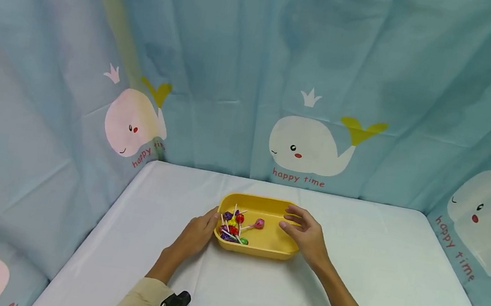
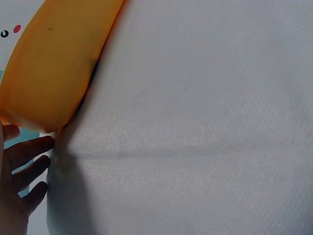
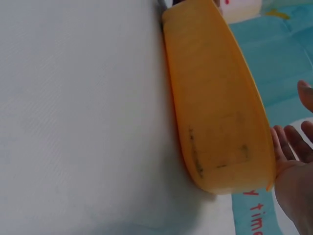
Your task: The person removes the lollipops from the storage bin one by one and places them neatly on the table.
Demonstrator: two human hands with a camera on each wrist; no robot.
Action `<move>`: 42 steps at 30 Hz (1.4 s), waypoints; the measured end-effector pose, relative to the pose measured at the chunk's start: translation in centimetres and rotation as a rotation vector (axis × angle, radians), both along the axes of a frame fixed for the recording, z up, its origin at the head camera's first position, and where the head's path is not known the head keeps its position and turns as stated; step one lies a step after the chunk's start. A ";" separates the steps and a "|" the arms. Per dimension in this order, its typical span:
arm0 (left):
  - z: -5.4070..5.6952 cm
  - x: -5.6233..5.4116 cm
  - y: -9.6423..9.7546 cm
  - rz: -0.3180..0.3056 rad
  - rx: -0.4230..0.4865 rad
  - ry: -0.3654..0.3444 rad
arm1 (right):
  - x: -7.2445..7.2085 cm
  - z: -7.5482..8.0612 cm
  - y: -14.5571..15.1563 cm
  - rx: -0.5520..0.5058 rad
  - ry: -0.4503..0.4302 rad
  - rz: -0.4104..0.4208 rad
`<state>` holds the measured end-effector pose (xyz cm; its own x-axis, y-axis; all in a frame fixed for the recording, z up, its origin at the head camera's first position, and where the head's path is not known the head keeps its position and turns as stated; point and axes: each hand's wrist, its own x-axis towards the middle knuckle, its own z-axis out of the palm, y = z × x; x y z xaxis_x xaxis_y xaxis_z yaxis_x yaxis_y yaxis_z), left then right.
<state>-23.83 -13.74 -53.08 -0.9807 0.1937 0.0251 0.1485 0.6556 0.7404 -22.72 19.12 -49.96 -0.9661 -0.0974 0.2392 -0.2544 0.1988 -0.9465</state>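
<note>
A shallow yellow tray point(image 1: 267, 253) sits on the white-covered table. Several wrapped lollipops point(image 1: 232, 222) in purple, red, yellow and green lie heaped at its left end, and a pink lollipop point(image 1: 259, 223) lies nearer the middle. My left hand point(image 1: 196, 233) rests against the tray's left end, fingers extended; in the left wrist view the hand point(image 2: 22, 169) is at that corner. Over the right end is my right hand point(image 1: 307, 235), its fingers loosely bent and nothing visible in them. The right wrist view shows this hand point(image 3: 296, 161) beside the tray's rim, fingers spread.
The white tablecloth point(image 1: 397, 276) covers the table around the tray. A blue curtain point(image 1: 233, 68) with printed whales hangs behind and along both sides. Black wrist straps point(image 1: 177, 300) sit at the beige sleeves point(image 1: 140, 297).
</note>
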 end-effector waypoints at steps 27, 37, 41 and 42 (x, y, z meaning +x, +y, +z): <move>-0.1 -0.1 0.2 0.015 0.005 0.019 | -2.8 0.4 -3.2 0.052 -0.043 0.030; -0.2 0.1 0.2 0.014 0.010 0.018 | -3.6 0.1 -4.0 0.076 -0.084 0.060; -0.1 0.1 0.2 0.014 0.005 0.019 | -3.9 0.1 -4.4 0.113 -0.118 0.047; -0.1 0.1 0.2 0.012 0.002 0.023 | -3.9 0.1 -4.5 0.118 -0.131 0.048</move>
<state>-23.73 -13.49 -53.22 -0.9822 0.1815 0.0483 0.1575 0.6560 0.7381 -26.64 14.63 -49.91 -0.9818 -0.1639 0.0963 -0.1427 0.3013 -0.9428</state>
